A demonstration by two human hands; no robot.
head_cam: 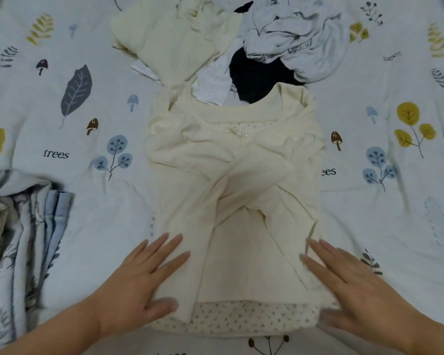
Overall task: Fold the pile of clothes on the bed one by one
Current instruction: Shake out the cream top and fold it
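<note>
A cream long-sleeved top point(237, 180) lies flat on the bed in front of me, its two sleeves crossed over the chest. A speckled lining shows at its hem and neckline. My left hand point(149, 275) rests flat, fingers straight, on the top's lower left edge. My right hand point(344, 280) lies flat with spread fingers on the lower right edge. Behind the top sits the pile: a cream garment point(169, 39), a white dotted piece point(213, 83), a black garment point(256, 78) and a crumpled pale grey garment point(292, 39).
The bed sheet point(92, 221) is pale blue with leaf, mushroom and "trees" prints. A folded quilt with a grey-blue branch pattern point(18, 242) lies at the left edge. Open sheet stretches on both sides of the top.
</note>
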